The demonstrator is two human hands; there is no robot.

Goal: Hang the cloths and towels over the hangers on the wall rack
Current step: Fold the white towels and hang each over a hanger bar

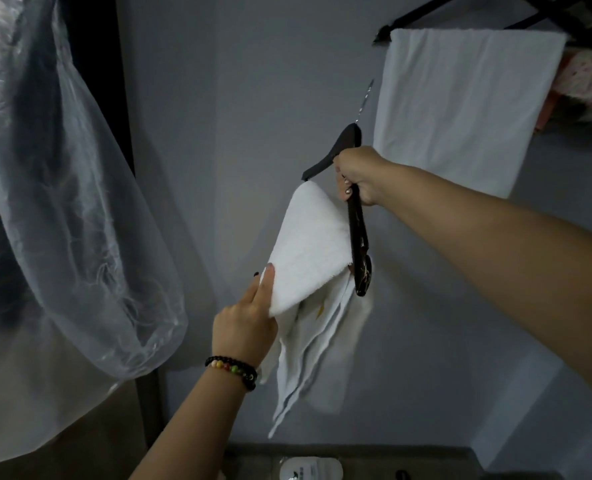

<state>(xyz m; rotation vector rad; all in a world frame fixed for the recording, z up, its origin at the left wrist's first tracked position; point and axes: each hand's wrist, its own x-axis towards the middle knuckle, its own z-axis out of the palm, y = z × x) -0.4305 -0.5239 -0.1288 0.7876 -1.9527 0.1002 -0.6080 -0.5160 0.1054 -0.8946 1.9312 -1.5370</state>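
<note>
Head view, tilted up at a grey wall; right hand (356,174) curled tight round a dark wooden hanger (355,216), held off the rack with its metal hook (365,98) pointing up and free of any rail; left hand (249,323), beaded bracelet (233,370) at the wrist, pinching the folded edge of a white cloth (308,258) draped across the hanger bar, loose layers trailing below; step in hand, by judgement: seating the cloth over the hanger; further right, a white towel (460,105) already draped on a hanger at the wall rack (426,10); clear plastic cover (62,202) hanging at left; next, probably: evening the cloth on both sides, releasing the left grip, lifting the hook onto the rack beside the towel.
</note>
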